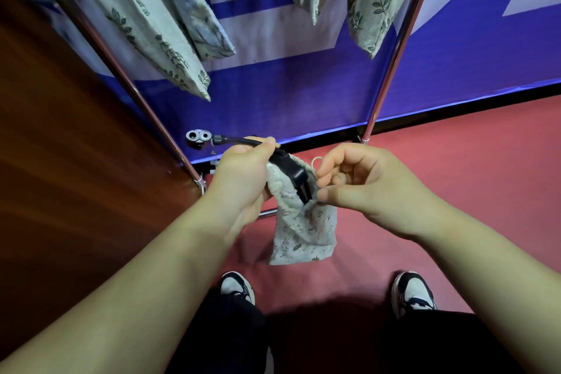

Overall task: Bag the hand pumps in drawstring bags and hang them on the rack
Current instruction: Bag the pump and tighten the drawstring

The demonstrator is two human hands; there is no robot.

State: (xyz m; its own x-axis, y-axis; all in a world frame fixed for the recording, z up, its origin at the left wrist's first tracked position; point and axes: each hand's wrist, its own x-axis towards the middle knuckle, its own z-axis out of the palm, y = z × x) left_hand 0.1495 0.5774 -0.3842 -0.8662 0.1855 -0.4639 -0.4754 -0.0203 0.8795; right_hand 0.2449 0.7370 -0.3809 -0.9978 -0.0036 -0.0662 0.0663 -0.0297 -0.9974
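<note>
A black hand pump [290, 171] sticks halfway out of a small floral drawstring bag [303, 231] held in front of me. Its hose ends in a grey metal nozzle head [198, 136] pointing left. My left hand [243, 173] grips the pump's hose and the bag's left rim. My right hand [361, 185] pinches the bag's right rim next to the pump, with a loop of cord [315, 161] just above it. The lower part of the pump is hidden inside the bag.
Several filled floral bags [170, 39] [379, 0] hang above from a metal rack, whose chrome legs [391, 67] [136, 91] slant down to the red floor [455, 167]. A blue banner [288, 94] stands behind, a brown wooden panel [60, 146] at left. My shoes [413, 291] are below.
</note>
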